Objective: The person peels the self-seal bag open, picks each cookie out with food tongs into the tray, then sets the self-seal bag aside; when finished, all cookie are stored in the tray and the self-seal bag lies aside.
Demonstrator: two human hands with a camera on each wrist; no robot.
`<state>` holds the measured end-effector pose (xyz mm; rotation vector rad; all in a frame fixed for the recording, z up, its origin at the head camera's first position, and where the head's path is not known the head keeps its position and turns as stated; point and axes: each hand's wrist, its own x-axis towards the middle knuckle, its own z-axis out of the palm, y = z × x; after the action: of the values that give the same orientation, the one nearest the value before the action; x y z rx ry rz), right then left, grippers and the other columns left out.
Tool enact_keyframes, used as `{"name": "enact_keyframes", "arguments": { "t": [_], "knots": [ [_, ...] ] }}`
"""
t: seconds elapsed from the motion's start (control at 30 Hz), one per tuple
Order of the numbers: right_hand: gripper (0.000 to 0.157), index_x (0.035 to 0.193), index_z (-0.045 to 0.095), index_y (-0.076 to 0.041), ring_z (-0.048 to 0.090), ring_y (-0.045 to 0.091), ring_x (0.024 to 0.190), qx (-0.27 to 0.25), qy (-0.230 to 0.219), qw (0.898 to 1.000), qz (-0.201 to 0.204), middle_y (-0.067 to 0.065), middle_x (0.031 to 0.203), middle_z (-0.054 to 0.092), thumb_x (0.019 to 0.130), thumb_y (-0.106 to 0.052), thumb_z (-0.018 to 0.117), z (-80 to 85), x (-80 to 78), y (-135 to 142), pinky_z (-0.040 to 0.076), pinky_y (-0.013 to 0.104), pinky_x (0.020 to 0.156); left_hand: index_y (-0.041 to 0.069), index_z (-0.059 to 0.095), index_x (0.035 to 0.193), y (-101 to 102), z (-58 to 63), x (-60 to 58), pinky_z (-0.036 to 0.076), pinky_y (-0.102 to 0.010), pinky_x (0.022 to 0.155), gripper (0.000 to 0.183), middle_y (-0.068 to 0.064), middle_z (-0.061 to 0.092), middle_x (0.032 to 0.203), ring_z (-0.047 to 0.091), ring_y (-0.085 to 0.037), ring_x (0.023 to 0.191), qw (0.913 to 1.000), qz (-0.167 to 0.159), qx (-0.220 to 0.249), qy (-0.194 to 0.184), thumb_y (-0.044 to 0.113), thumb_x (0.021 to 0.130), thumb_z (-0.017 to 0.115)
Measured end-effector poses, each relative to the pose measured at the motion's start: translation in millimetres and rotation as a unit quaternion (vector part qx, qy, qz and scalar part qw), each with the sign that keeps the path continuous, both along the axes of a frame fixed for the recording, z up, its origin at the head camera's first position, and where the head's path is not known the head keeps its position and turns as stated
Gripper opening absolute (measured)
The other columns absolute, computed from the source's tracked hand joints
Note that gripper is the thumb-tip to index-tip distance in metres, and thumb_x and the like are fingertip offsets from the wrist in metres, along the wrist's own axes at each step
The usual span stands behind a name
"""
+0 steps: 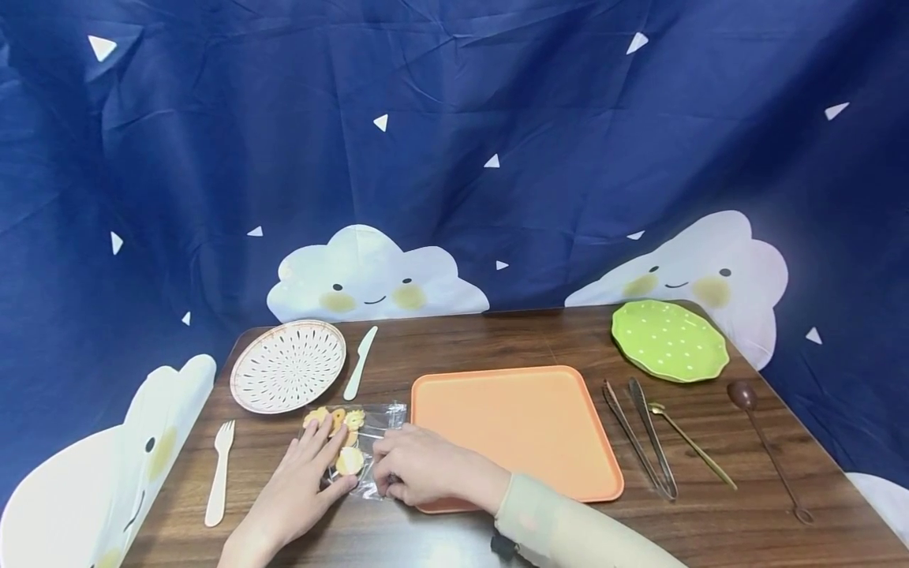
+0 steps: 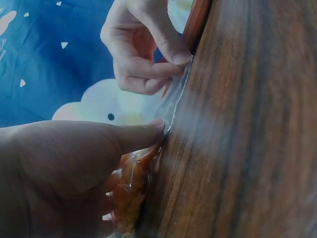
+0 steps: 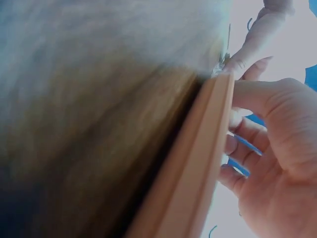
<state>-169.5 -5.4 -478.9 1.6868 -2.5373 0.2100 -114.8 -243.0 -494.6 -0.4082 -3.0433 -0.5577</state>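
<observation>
A clear plastic bag of yellow and tan cookies (image 1: 349, 460) lies flat on the table, just left of the orange tray (image 1: 507, 422). My left hand (image 1: 297, 489) rests on its left part, fingers stretched over the cookies and thumb along the near edge. With thumb and curled fingers, my right hand (image 1: 419, 467) pinches the right part of the bag next to the tray's left edge. In the left wrist view the right hand (image 2: 146, 47) draws up a fold of film, and the left thumb (image 2: 141, 135) lies at the bag's edge.
A white patterned plate (image 1: 289, 367) and a pale knife (image 1: 360, 363) lie behind the bag; a fork (image 1: 219, 473) is at left. To the tray's right are tongs (image 1: 642, 438), a small gold spoon (image 1: 692, 446), a brown long-handled spoon (image 1: 767, 450) and a green dotted plate (image 1: 669, 341).
</observation>
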Motion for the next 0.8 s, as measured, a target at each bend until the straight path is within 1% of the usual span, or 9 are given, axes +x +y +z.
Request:
{"name": "enact_keyframes", "arguments": {
  "t": [0.2,0.3,0.4,0.47,0.5,0.6,0.67,0.73,0.8],
  "knots": [
    [0.012,0.075,0.068,-0.038,0.051,0.001,0.088,-0.004,0.007,1.0,-0.018,-0.019,0.086,0.055,0.083,-0.033,0.077,9.1,6.3,9.8,0.042,0.016,0.079,0.015,0.043,0.154,-0.9,-0.5,-0.1,0.026,-0.065,0.124,0.075,-0.017,0.03,0.167,0.025,-0.042,0.156,1.0,0.003,0.001,-0.005,0.055,0.094,0.063],
    [0.011,0.076,0.07,-0.039,0.05,0.001,0.088,-0.001,0.003,1.0,-0.026,-0.02,0.086,0.055,0.083,-0.035,0.077,10.4,7.9,14.4,0.042,0.017,0.08,0.015,0.043,0.154,-3.0,0.7,-0.1,0.025,-0.065,0.124,0.075,-0.017,0.029,0.167,0.025,-0.042,0.156,0.9999,0.004,0.004,-0.009,0.056,0.094,0.063],
    [0.01,0.076,0.072,-0.041,0.049,0.001,0.086,0.011,-0.004,1.0,-0.029,-0.02,0.085,0.055,0.085,-0.04,0.075,9.9,7.2,15.8,0.042,0.018,0.079,0.015,0.043,0.154,-4.5,1.1,-0.1,0.025,-0.065,0.124,0.076,-0.017,0.029,0.167,0.024,-0.043,0.156,0.9999,0.003,0.01,-0.014,0.056,0.094,0.063],
    [0.01,0.078,0.073,-0.04,0.048,0.002,0.084,0.019,-0.001,0.999,-0.028,-0.018,0.084,0.055,0.088,-0.042,0.073,9.2,4.5,13.3,0.041,0.018,0.076,0.015,0.043,0.154,-5.5,0.9,-0.2,0.025,-0.065,0.124,0.076,-0.017,0.029,0.167,0.024,-0.043,0.155,0.9998,0.003,0.012,-0.014,0.056,0.094,0.064],
    [0.01,0.079,0.074,-0.04,0.049,0.002,0.084,0.024,0.007,0.999,-0.029,-0.018,0.084,0.056,0.089,-0.042,0.071,9.4,2.5,11.3,0.04,0.019,0.075,0.015,0.042,0.154,-5.9,0.7,-0.4,0.025,-0.065,0.124,0.076,-0.017,0.029,0.167,0.024,-0.043,0.155,0.9998,0.003,0.012,-0.014,0.056,0.094,0.064],
    [0.007,0.086,0.076,-0.039,0.054,0.004,0.084,0.034,0.033,0.998,-0.033,-0.016,0.086,0.059,0.089,-0.038,0.07,11.1,-6.6,4.3,0.04,0.021,0.071,0.015,0.042,0.154,-6.7,-0.5,-1.3,0.025,-0.065,0.124,0.076,-0.017,0.029,0.167,0.024,-0.044,0.155,0.9999,0.002,0.011,-0.011,0.056,0.094,0.063],
    [0.009,0.091,0.077,-0.038,0.058,0.005,0.085,0.045,0.048,0.997,-0.037,-0.015,0.087,0.062,0.089,-0.035,0.069,13.8,-13.8,-0.2,0.041,0.022,0.07,0.015,0.042,0.154,-6.7,-1.4,-1.9,0.025,-0.065,0.123,0.076,-0.017,0.029,0.167,0.024,-0.044,0.155,0.9999,0.001,0.01,-0.008,0.056,0.094,0.063],
    [0.01,0.093,0.077,-0.038,0.061,0.006,0.086,0.057,0.049,0.996,-0.045,-0.015,0.088,0.064,0.09,-0.034,0.068,16.2,-20.2,-3.4,0.043,0.023,0.071,0.015,0.042,0.154,-6.2,-2.0,-2.2,0.026,-0.065,0.123,0.076,-0.017,0.029,0.167,0.024,-0.044,0.155,0.9999,0.0,0.01,-0.007,0.056,0.094,0.063],
    [0.01,0.093,0.077,-0.037,0.063,0.006,0.087,0.068,0.039,0.995,-0.054,-0.015,0.088,0.066,0.093,-0.036,0.067,17.8,-25.0,-5.6,0.046,0.024,0.072,0.015,0.042,0.154,-5.6,-2.3,-2.2,0.026,-0.065,0.123,0.076,-0.017,0.029,0.167,0.024,-0.043,0.155,0.9999,-0.001,0.01,-0.007,0.056,0.094,0.063]
  ]
}}
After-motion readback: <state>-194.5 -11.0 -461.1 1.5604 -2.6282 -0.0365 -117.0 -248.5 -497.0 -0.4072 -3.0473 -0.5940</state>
